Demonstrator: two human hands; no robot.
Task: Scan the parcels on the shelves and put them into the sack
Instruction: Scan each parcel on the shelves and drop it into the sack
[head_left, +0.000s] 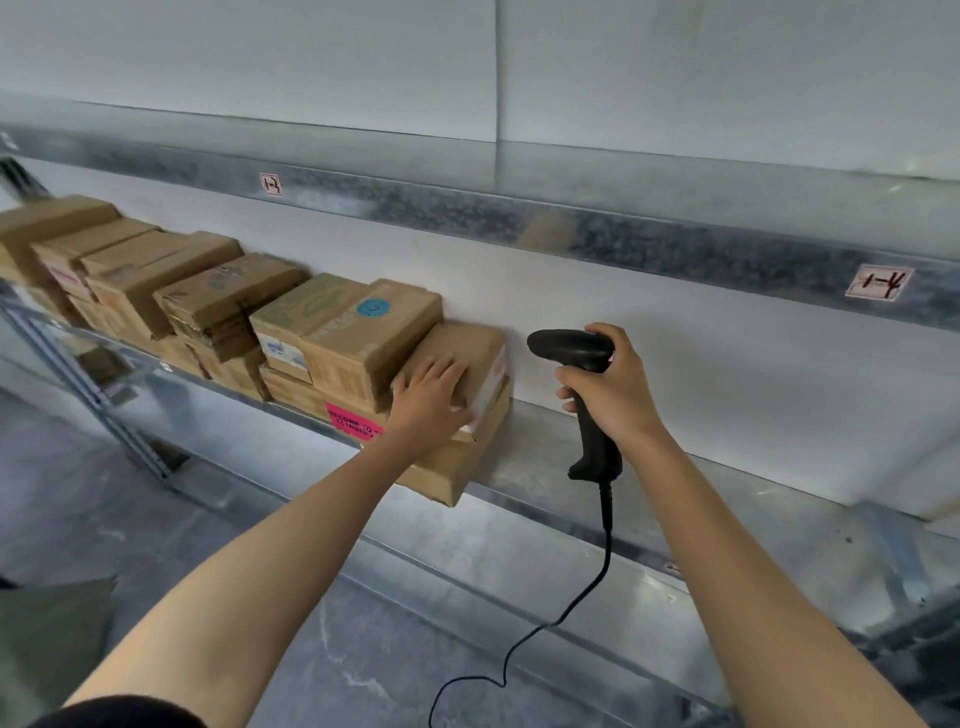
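Observation:
A row of brown cardboard parcels (218, 306) is stacked along a metal shelf (545, 457), from the far left to the middle. My left hand (428, 397) lies flat, fingers spread, on top of the small parcel (480, 353) at the right end of the row, touching it but not lifting it. That parcel rests on a larger box with a pink label (353, 422). To its right, my right hand (610, 387) grips the handle of a black corded barcode scanner (571, 351), whose head points left toward the parcel. No sack can be identified for certain.
An upper shelf rail (571, 228) with handwritten tags (878, 282) runs above. The right stretch of the lower shelf holds no parcels. The scanner cable (597, 587) hangs down over the grey floor. Dark green fabric (47, 634) sits at the lower left.

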